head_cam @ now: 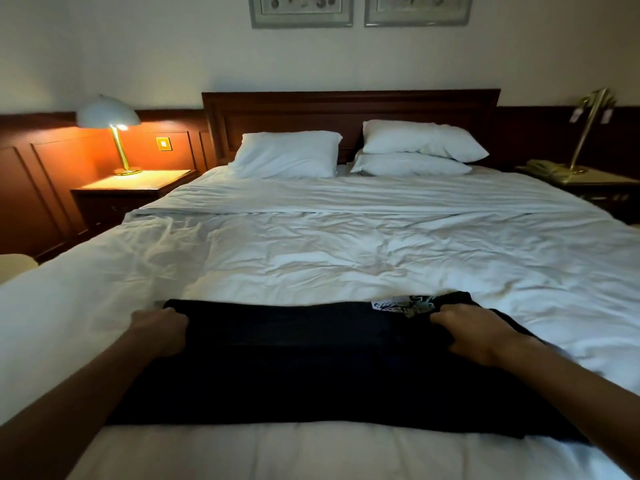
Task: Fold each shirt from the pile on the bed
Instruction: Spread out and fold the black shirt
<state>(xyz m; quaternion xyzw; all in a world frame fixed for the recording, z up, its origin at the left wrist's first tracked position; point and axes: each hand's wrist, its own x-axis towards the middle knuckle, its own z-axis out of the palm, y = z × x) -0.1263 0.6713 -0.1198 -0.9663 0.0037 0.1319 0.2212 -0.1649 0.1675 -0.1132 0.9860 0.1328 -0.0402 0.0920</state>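
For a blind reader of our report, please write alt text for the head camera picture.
A person's left hand and right hand grip the far edge of a black shirt spread across the near end of a white bed. Behind it lie three white pillows against a dark headboard, with a lit lamp at the left.

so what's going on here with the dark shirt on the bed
A person is working on a black shirt spread flat across the near end of the white bed. The left hand grips its far left corner. The right hand grips the far edge on the right, beside a pale printed patch. It looks like a fold is being made or straightened. No other shirts show in this view. A bedside lamp is lit on the left.
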